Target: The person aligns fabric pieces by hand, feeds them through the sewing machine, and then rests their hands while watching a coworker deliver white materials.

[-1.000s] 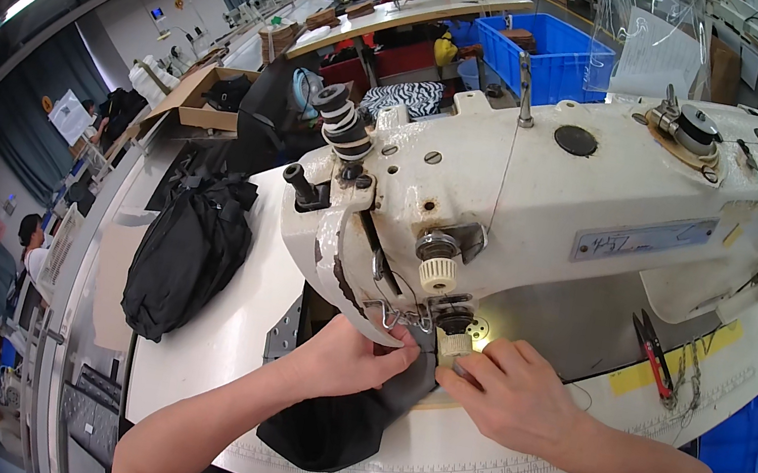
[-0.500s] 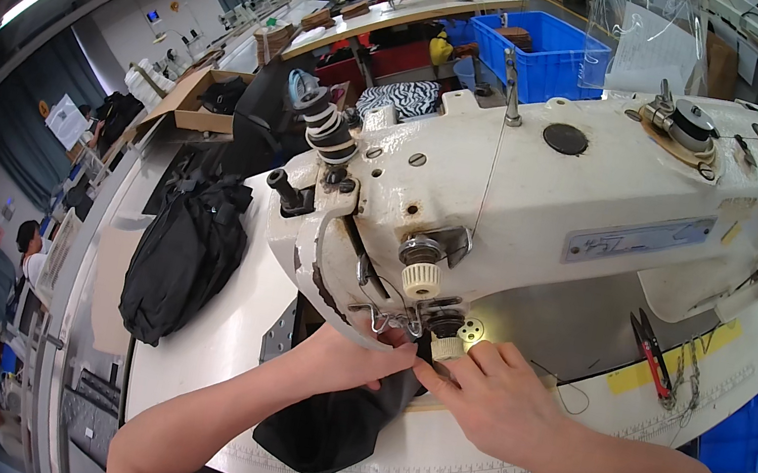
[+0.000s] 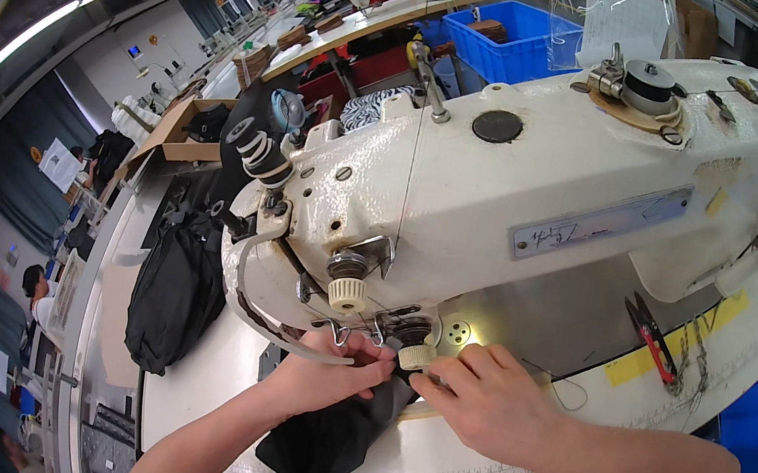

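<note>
A white sewing machine [image 3: 467, 191] stands over the white table, its needle area lit by a small lamp. Under its head my left hand [image 3: 330, 379] is closed, thumb and fingers pinching the edge of a black fabric piece [image 3: 319, 442]. That piece hangs in a soft fold toward the table's front edge. My right hand [image 3: 496, 406] is curled just right of the needle area, beside a cream tension knob [image 3: 416, 356]. Its thumb and forefinger come together close to the fabric; what lies between them is hidden. The machine's head hides the needle and presser foot.
Red-handled snips [image 3: 652, 342] lie on the right of the machine bed, near a yellow strip [image 3: 627, 370]. A black fabric bundle [image 3: 179, 293] sits at left. Blue bins [image 3: 512, 43] stand behind and at right. A cardboard box [image 3: 181, 128] is at far left.
The view has shifted, so the machine sits further left and looks larger. Both hands stay by the needle area; the right thumb and forefinger have drawn slightly away from the left fingertips.
</note>
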`<state>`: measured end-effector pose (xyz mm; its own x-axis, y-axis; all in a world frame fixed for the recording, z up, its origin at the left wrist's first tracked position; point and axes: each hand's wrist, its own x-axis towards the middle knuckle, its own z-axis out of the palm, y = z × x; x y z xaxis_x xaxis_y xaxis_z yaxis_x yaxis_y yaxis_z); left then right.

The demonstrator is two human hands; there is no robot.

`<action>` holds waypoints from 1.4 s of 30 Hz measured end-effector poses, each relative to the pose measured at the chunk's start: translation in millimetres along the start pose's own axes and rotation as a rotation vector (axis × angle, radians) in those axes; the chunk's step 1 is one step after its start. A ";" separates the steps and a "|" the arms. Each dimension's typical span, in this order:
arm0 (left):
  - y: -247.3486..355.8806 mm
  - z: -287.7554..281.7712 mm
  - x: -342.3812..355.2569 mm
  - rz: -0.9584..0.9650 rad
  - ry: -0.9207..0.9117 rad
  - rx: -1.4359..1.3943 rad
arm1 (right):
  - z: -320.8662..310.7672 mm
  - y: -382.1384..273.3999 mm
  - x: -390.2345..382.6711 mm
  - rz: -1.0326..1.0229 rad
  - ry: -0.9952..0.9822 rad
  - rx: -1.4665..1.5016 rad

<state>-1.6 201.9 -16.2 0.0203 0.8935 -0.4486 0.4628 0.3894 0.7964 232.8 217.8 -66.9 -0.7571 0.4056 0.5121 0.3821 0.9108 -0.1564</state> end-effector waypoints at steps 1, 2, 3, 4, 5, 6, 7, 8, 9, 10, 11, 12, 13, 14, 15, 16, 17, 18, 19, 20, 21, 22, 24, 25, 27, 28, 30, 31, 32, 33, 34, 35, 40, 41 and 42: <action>0.7 0.5 0.5 -0.007 0.000 -0.002 | 0.4 0.5 -0.5 0.002 0.005 0.006; 0.6 1.0 1.0 -0.008 -0.004 0.001 | 0.7 0.9 -0.7 0.006 0.006 0.006; 0.2 1.3 1.3 -0.003 -0.001 0.003 | 0.9 1.2 -0.6 0.006 0.001 0.007; 0.3 1.1 0.6 0.001 0.007 0.006 | 1.1 1.1 -0.2 0.003 -0.001 0.010; 0.2 0.8 0.4 0.000 0.007 0.008 | 1.5 1.0 -0.2 0.004 0.001 0.011; 0.0 0.5 0.5 0.002 0.005 0.015 | 1.9 0.9 -0.3 0.002 0.001 0.007; -0.1 0.3 0.5 0.005 0.003 0.022 | 2.2 0.8 -0.4 0.000 0.001 0.003; 0.0 0.2 0.3 0.005 0.002 0.024 | 1.8 0.8 -0.2 0.001 0.002 0.003; 0.2 0.2 0.0 -0.006 0.005 0.027 | 0.9 0.9 0.2 -0.003 -0.008 -0.003; 0.5 0.6 0.0 -0.017 0.007 0.031 | 0.3 1.0 0.0 -0.006 -0.019 -0.009; 0.5 0.7 0.2 -0.017 0.004 0.033 | 0.7 1.0 -0.2 -0.002 -0.018 -0.009; 0.5 0.6 0.5 -0.023 0.005 0.020 | 1.4 0.9 -0.4 -0.002 -0.007 -0.006; 0.7 0.7 0.9 -0.029 0.005 0.007 | 2.0 0.9 -0.5 -0.001 0.005 -0.002; 1.6 1.2 0.7 -0.031 0.001 0.010 | 2.2 0.9 -0.8 0.004 0.006 0.000; 3.4 1.9 -0.2 -0.027 0.002 0.002 | 2.0 1.1 -1.1 0.000 0.017 -0.005; 5.0 2.5 -1.0 -0.024 0.004 -0.006 | 2.6 1.4 -1.1 -0.005 0.029 -0.008; 6.7 4.1 -1.9 -0.028 0.001 -0.001 | 3.4 1.7 -1.3 0.000 0.031 -0.005; 8.4 6.5 -3.0 -0.019 0.014 0.011 | 4.3 2.0 -1.5 -0.003 0.025 -0.008; 9.5 8.3 -3.5 -0.008 0.026 0.022 | 4.2 2.0 -2.0 -0.005 0.019 -0.013; 6.2 9.0 -3.1 -0.010 0.023 0.027 | 3.6 2.1 -2.3 0.001 0.021 -0.011; -0.1 9.7 -2.6 -0.025 0.069 0.081 | 2.7 2.2 -2.7 -0.002 0.021 -0.017; -3.7 10.2 -2.5 -0.040 0.117 0.133 | 2.4 2.6 -2.7 -0.008 0.021 -0.022; -2.3 13.7 -3.9 0.011 0.115 0.131 | 2.7 2.9 -3.0 -0.007 0.023 -0.022; -1.3 15.6 -4.4 0.063 0.112 0.126 | 3.0 2.8 -2.9 -0.007 0.021 -0.024; 2.5 19.4 -4.8 0.066 0.133 0.153 | 2.2 2.6 -1.9 -0.009 0.011 -0.044; 3.6 20.9 -5.3 0.070 0.156 0.177 | 1.6 2.2 -1.7 -0.015 -0.002 -0.065; -0.9 22.0 -4.6 0.097 0.170 0.214 | 2.4 1.5 -1.2 -0.015 0.000 -0.074; -2.9 22.5 -4.8 0.123 0.185 0.250 | 3.1 1.5 -0.9 -0.016 0.001 -0.083; -2.3 23.8 -6.5 0.122 0.187 0.251 | 3.6 1.3 -0.6 -0.018 0.002 -0.082; -0.8 25.6 -8.9 0.148 0.202 0.307 | 4.0 1.0 -0.3 -0.013 0.005 -0.079; -0.1 26.4 -10.8 0.176 0.217 0.363 | 4.4 0.7 0.0 -0.009 0.009 -0.078; -2.6 25.7 -10.7 0.176 0.220 0.364 | 5.2 0.9 -0.6 -0.011 0.011 -0.077; 3.4 16.9 -8.4 0.017 0.135 0.060 | 9.3 3.3 -3.4 -0.010 0.056 -0.026; 6.2 16.3 -8.2 0.013 0.133 0.063 | 10.0 3.4 -3.7 -0.006 0.056 -0.022; 8.5 16.0 -7.9 -0.020 0.143 0.058 | 10.7 3.6 -3.8 -0.009 0.055 -0.026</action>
<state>16.3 194.6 -12.4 -0.1139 0.9099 -0.3988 0.5122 0.3977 0.7612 231.3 220.4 -78.4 -0.7302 0.3923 0.5594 0.3902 0.9115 -0.1299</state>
